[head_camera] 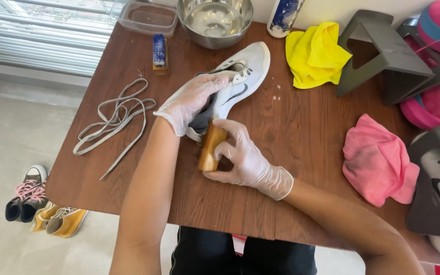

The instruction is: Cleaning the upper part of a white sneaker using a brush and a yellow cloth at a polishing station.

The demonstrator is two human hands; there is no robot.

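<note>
At centre frame, left hand fingers clamped inside the white sneaker should brace it firmly while right hand fingers, wrapped around the wooden brush, scrub the heel lightly.

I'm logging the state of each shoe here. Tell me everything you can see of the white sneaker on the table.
The white sneaker is a low running shoe with a dark curved side mark, a grey lining and a white sole. Its laces are out. It lies on the brown wooden table, toe pointing away toward the steel bowl. The gloved left hand grips its collar, fingers inside the opening. The gloved right hand presses a wooden-handled brush against the heel.
</note>
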